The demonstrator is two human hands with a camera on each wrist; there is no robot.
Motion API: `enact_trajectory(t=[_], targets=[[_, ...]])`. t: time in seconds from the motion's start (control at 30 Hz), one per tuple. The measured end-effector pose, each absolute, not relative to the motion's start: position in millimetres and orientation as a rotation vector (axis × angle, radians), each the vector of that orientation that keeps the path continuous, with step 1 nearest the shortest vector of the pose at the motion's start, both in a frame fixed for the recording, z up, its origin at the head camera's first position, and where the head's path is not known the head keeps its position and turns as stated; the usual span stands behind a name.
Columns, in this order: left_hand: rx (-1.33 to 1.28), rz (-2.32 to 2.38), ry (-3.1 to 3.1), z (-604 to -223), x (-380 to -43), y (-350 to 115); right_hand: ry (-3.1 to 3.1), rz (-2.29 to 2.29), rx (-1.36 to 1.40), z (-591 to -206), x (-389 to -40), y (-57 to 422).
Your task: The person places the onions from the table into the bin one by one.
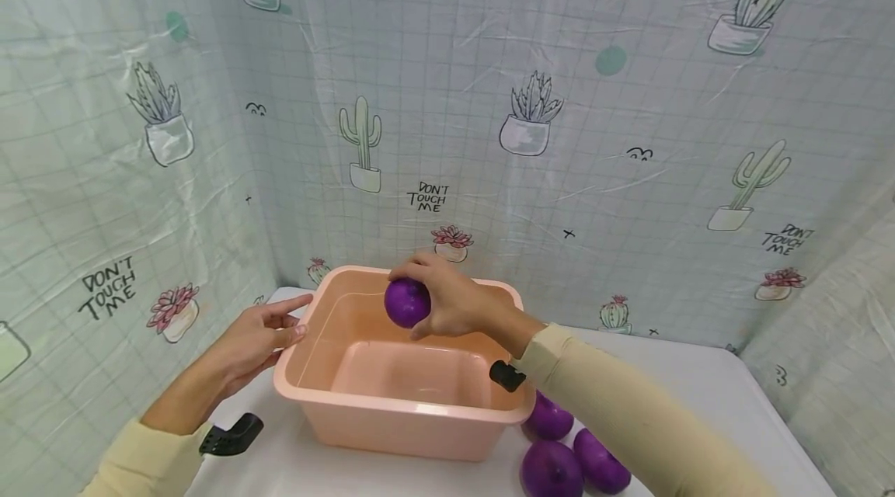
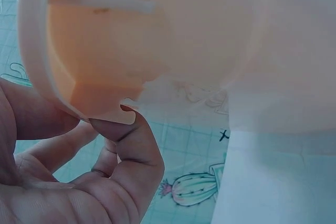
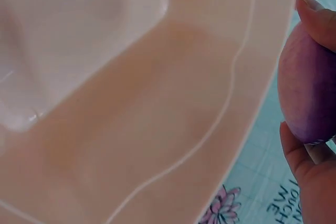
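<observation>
My right hand (image 1: 457, 301) grips a purple onion (image 1: 404, 304) above the inside of a peach plastic basin (image 1: 405, 429). In the right wrist view the onion (image 3: 307, 87) sits between the thumb and fingers, beyond the basin's rim line. At the basin's left side my left hand (image 1: 248, 338) pinches the rim. The left wrist view has the thumb and a curled finger (image 2: 139, 153) on the rim's edge. Several more purple onions (image 1: 552, 470) lie on the table to the right of the basin, partly covered by the right forearm.
The basin stands on a white table (image 1: 671, 373), its bare floor visible. A cactus-print sheet (image 1: 447, 116) hangs behind and at both sides. A black strap piece (image 1: 231, 435) sits by the left wrist, another (image 1: 506, 376) by the right wrist.
</observation>
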State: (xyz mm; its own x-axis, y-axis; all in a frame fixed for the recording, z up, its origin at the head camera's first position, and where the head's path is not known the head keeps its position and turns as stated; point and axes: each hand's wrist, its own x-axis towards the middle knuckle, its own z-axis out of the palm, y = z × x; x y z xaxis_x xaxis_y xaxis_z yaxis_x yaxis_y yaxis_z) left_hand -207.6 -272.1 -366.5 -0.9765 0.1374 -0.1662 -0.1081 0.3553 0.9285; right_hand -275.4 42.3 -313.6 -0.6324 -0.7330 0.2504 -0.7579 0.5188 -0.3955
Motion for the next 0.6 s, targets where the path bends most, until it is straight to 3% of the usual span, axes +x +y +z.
enact_trajectory(t=[0.6], targets=[[0.017, 1.671, 2.4, -365, -208, -269, -2.814, 0.658, 1.374, -341, -285, 12]])
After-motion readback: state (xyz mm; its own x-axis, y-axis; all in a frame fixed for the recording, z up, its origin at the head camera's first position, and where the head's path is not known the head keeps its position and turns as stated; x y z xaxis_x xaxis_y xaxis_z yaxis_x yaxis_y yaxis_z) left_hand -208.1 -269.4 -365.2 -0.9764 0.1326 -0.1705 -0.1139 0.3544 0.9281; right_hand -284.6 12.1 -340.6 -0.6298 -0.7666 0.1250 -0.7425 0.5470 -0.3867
